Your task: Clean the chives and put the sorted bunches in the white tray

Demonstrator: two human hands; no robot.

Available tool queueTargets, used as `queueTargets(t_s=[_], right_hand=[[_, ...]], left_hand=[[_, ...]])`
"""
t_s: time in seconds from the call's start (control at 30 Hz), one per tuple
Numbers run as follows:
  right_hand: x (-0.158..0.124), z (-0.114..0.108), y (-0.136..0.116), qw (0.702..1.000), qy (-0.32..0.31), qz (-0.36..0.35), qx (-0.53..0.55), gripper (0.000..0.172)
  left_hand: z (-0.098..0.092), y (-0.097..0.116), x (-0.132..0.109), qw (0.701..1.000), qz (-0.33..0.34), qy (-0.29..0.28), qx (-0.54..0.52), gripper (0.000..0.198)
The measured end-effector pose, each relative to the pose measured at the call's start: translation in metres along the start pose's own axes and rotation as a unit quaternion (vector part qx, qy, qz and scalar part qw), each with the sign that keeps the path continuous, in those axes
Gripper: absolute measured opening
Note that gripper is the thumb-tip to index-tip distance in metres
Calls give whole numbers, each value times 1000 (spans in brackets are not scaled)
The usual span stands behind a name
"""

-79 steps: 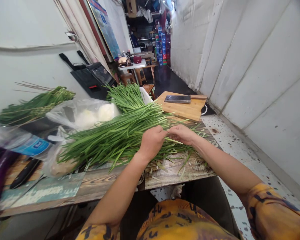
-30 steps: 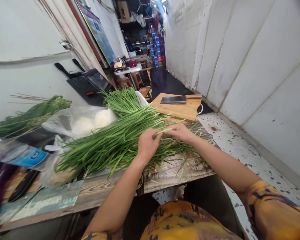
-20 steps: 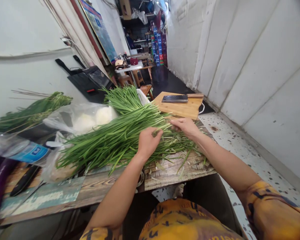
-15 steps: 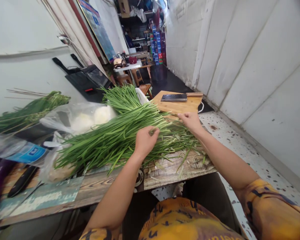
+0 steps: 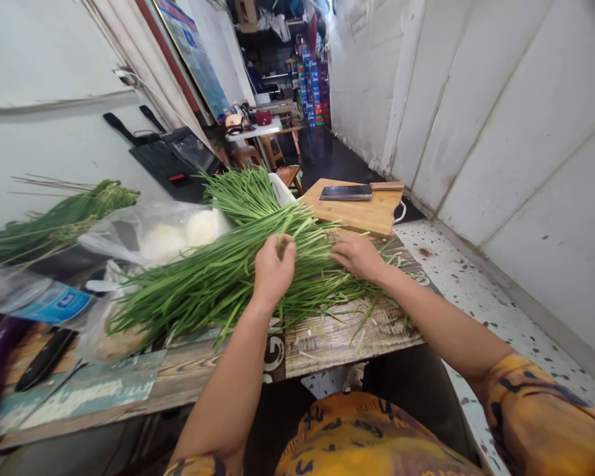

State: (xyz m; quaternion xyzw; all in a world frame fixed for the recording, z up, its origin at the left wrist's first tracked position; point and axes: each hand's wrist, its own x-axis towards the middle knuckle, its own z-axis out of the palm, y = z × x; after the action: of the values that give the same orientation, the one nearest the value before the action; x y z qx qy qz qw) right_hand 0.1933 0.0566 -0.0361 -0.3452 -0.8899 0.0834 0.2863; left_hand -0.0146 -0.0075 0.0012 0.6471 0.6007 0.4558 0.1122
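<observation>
A big heap of long green garlic chives (image 5: 203, 271) lies across the table, pale stem ends toward the right. My left hand (image 5: 272, 268) is at the heap's near side, thumb and fingers closed in a pinch on garlic chives. Over the pale ends is my right hand (image 5: 357, 256), its fingers bent down and pressed together at the stems; what lies between the fingertips is hidden. Loose trimmings (image 5: 361, 317) are scattered below it on the patterned tabletop (image 5: 322, 344). Behind the heap stands another bunch of garlic chives (image 5: 245, 195).
A cleaver (image 5: 347, 192) rests on a wooden cutting board (image 5: 357, 215) at the back right. To the left are a plastic bag (image 5: 129, 225) with white round items, a black-handled knife (image 5: 44, 360) and purple eggplants (image 5: 2, 370). A white panelled wall (image 5: 515, 132) runs along the right.
My right hand has come left and down from near the cutting board to the pale stem ends. My left hand has shifted slightly left and up along the heap.
</observation>
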Motion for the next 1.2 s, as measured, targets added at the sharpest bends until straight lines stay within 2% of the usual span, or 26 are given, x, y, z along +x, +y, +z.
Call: queueTargets(t_s=[0.07, 0.17, 0.27, 0.33, 0.43, 0.57, 0.63, 0.73, 0.8, 0.87, 0.97, 1.03, 1.1, 1.13, 1.17, 1.2], right_hand=[[0, -13, -3, 995, 20, -11, 97, 21], [-1, -30, -6, 973, 14, 18, 231, 23], [-1, -38, -8, 950, 3, 69, 306, 26], [-2, -36, -9, 936, 2, 107, 336, 29], [-3, -29, -13, 920, 5, 160, 359, 35], [-1, -23, -18, 915, -1, 161, 370, 41], [0, -25, -14, 915, 24, 181, 359, 46], [1, -29, -6, 926, 74, 237, 283, 59], [1, -29, -5, 938, 59, 242, 241, 65], [1, -25, -11, 942, 26, 210, 261, 60], [2, -13, -27, 908, 21, 187, 375, 43], [3, -8, -30, 862, 27, 215, 459, 41], [5, -6, -23, 818, 66, 246, 516, 44], [5, -6, -17, 808, 91, 257, 522, 45], [5, -6, -11, 812, 110, 264, 509, 46], [5, -6, -5, 832, 114, 265, 473, 45]], left_hand=[[-1, 1, -1, 1000, 3, -20, 21, 23], [-1, 2, -3, 998, -7, -55, 21, 23], [0, 0, -3, 996, -18, -88, 13, 22], [1, -2, -3, 994, 1, -106, 12, 20], [3, -2, -3, 991, 52, -118, 15, 16], [5, 2, -4, 986, 89, -144, -10, 15], [4, 5, -4, 984, 63, -166, -14, 19], [0, 9, -4, 983, -7, -183, -34, 28], [-1, 11, -3, 980, -43, -184, -68, 30], [0, 13, -3, 976, -64, -186, -92, 30], [1, 14, -3, 973, -66, -201, -94, 30], [-1, 15, -3, 970, -52, -219, -91, 30], [-5, 14, -1, 970, -47, -224, -82, 29], [-7, 13, 0, 972, -52, -215, -79, 29], [-10, 11, 1, 975, -57, -200, -83, 29], [-12, 9, 3, 977, -60, -182, -92, 30]])
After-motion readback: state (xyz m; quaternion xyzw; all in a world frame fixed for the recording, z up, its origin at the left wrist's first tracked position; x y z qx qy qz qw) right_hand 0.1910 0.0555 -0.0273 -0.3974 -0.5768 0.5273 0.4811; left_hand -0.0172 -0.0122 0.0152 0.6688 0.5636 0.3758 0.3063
